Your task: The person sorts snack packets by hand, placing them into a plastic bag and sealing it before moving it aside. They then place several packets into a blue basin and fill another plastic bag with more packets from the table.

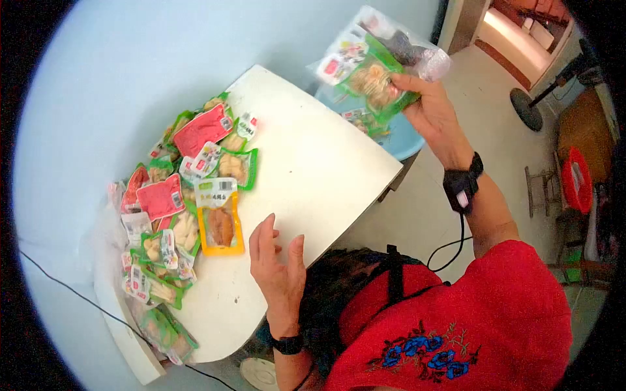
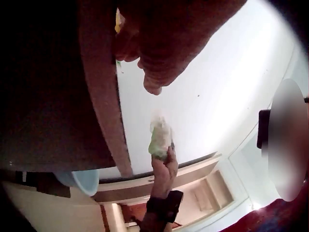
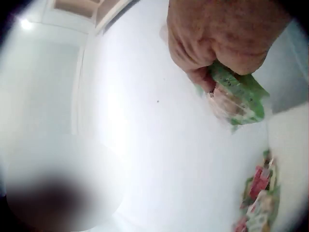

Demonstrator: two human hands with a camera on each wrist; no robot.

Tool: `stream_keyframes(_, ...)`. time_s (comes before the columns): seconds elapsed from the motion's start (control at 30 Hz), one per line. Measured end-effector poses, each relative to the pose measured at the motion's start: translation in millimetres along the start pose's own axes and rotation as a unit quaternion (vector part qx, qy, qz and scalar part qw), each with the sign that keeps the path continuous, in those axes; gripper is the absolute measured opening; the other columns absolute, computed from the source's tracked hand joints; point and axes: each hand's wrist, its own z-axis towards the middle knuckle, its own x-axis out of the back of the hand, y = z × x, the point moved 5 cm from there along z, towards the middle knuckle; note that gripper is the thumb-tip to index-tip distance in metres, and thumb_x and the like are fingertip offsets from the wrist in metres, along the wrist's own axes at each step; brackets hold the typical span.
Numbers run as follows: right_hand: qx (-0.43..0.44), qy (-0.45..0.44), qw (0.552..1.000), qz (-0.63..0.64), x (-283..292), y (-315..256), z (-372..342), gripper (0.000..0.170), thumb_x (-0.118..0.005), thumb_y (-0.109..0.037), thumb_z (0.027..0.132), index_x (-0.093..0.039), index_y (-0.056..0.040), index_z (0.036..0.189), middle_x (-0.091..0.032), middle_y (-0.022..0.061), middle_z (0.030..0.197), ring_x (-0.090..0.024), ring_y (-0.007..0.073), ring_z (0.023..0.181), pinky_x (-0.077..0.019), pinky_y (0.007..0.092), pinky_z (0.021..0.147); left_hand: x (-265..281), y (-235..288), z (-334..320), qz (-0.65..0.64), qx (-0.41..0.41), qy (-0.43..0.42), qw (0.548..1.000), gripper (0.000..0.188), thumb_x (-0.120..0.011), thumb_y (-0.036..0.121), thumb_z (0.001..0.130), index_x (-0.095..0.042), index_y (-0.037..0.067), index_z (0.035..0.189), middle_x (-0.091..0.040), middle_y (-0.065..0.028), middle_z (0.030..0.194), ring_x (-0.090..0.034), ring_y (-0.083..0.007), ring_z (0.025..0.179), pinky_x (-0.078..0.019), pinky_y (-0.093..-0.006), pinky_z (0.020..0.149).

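Observation:
My right hand (image 1: 435, 120) pinches a green-edged clear snack packet (image 1: 375, 78) between thumb and fingers, raised over the far right corner of the white table (image 1: 313, 156). Pale food shows through its window, and the right wrist view shows its crinkled green edge (image 3: 246, 94). My left hand (image 1: 279, 277) hovers over the near side of the table, fingers loosely extended and holding nothing. Just left of it lies an orange-edged packet (image 1: 220, 218) with brown food inside. Beyond that spreads a pile of packets, green-edged ones mixed with red ones (image 1: 160, 197).
A light blue basin (image 1: 407, 133) stands beyond the table's right corner, with a green-edged packet (image 1: 365, 120) in it. Clear plastic (image 1: 430, 62) overlaps the raised packet. The wall (image 1: 163, 58) borders the table's far side. A black cable (image 1: 85, 293) crosses the lower left.

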Motion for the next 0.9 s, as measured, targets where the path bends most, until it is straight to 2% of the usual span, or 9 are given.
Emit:
stream_keyframes(0.27, 0.012, 0.047, 0.962, -0.27, 136, 161, 17, 0.026, -0.066, -0.011, 0.088, -0.068, -0.003, 0.113, -0.069, 0.0147, 0.111, -0.066, 0.023, 0.101, -0.0508, 0.0326, 0.09, -21, 6, 9, 0.163, -0.091, -0.029, 0.982, 0.041, -0.07, 0.007, 0.08, -0.059, -0.002, 0.118, -0.057, -0.0204, 0.119, -0.052, -0.0373, 0.108, -0.0422, -0.0448, 0.096)
stream_keyframes(0.37, 0.011, 0.047, 0.97, -0.24, 170, 248, 25, 0.018, -0.063, 0.001, 0.084, -0.062, 0.0051, 0.102, -0.064, 0.0159, 0.106, -0.065, 0.0253, 0.096, -0.055, 0.0343, 0.087, -21, 9, 10, 0.173, -0.084, -0.033, 0.981, 0.04, -0.071, 0.008, 0.08, -0.06, -0.001, 0.117, -0.058, -0.0194, 0.119, -0.053, -0.0365, 0.108, -0.0421, -0.0443, 0.095)
stream_keyframes(0.47, 0.01, -0.014, 0.966, -0.257, 174, 263, 34, 0.018, -0.063, 0.01, 0.079, -0.059, 0.0098, 0.097, -0.061, 0.0159, 0.102, -0.065, 0.0265, 0.092, -0.0573, 0.037, 0.086, -20, 9, 10, 0.168, -0.078, -0.036, 0.982, 0.039, -0.071, 0.008, 0.079, -0.061, -0.001, 0.116, -0.058, -0.0189, 0.119, -0.053, -0.0358, 0.108, -0.0419, -0.0442, 0.095)
stream_keyframes(0.53, -0.111, 0.011, 0.984, -0.14, 160, 245, 38, 0.022, -0.064, 0.012, 0.076, -0.059, 0.0092, 0.097, -0.062, 0.015, 0.099, -0.065, 0.026, 0.09, -0.0573, 0.0376, 0.083, -20, 10, 11, 0.172, -0.073, -0.037, 0.982, 0.039, -0.071, 0.008, 0.079, -0.061, -0.001, 0.116, -0.058, -0.019, 0.119, -0.053, -0.0358, 0.108, -0.042, -0.0443, 0.095)
stream_keyframes(0.6, -0.342, 0.124, 0.922, 0.13, 115, 190, 37, 0.025, -0.065, 0.013, 0.072, -0.059, 0.0078, 0.096, -0.062, 0.0135, 0.095, -0.065, 0.0241, 0.087, -0.0573, 0.0367, 0.077, -21, 8, 12, 0.176, -0.069, -0.039, 0.981, 0.039, -0.072, 0.008, 0.079, -0.062, -0.001, 0.115, -0.058, -0.0192, 0.12, -0.053, -0.0358, 0.109, -0.042, -0.0444, 0.095)
stream_keyframes(0.7, -0.309, -0.034, 0.938, -0.151, 147, 205, 62, 0.026, -0.063, 0.015, 0.068, -0.06, 0.0055, 0.092, -0.063, 0.0121, 0.095, -0.065, 0.0211, 0.085, -0.0544, 0.0333, 0.067, -22, 6, 12, 0.181, -0.07, -0.04, 0.98, 0.04, -0.073, 0.008, 0.077, -0.062, -0.001, 0.115, -0.058, -0.0198, 0.12, -0.053, -0.0358, 0.109, -0.0419, -0.0447, 0.096)
stream_keyframes(0.73, -0.323, -0.059, 0.936, -0.124, 137, 196, 69, 0.022, -0.064, 0.014, 0.063, -0.06, 0.0024, 0.081, -0.063, 0.0103, 0.085, -0.064, 0.0192, 0.078, -0.0506, 0.0304, 0.061, -22, 6, 12, 0.183, -0.068, -0.042, 0.98, 0.041, -0.073, 0.008, 0.077, -0.062, 0.0, 0.115, -0.058, -0.0199, 0.12, -0.053, -0.0358, 0.109, -0.0418, -0.0448, 0.096)
stream_keyframes(0.87, -0.342, -0.223, 0.786, -0.464, 111, 177, 85, 0.02, -0.069, 0.008, 0.052, -0.06, 0.0013, 0.069, -0.059, 0.0083, 0.064, -0.06, 0.0212, 0.064, -0.0483, 0.0359, 0.057, -22, 8, 13, 0.189, -0.062, -0.047, 0.979, 0.041, -0.072, 0.006, 0.076, -0.062, 0.0, 0.116, -0.058, -0.0203, 0.119, -0.054, -0.0363, 0.108, -0.0418, -0.0449, 0.096)
stream_keyframes(0.9, -0.345, -0.259, 0.757, -0.49, 105, 186, 87, 0.028, -0.07, 0.002, 0.05, -0.063, 0.0016, 0.077, -0.063, 0.0117, 0.073, -0.062, 0.0248, 0.068, -0.0491, 0.0385, 0.06, -21, 9, 13, 0.184, -0.061, -0.046, 0.98, 0.041, -0.071, 0.006, 0.076, -0.062, 0.0, 0.116, -0.058, -0.0204, 0.119, -0.054, -0.0365, 0.108, -0.042, -0.045, 0.096)
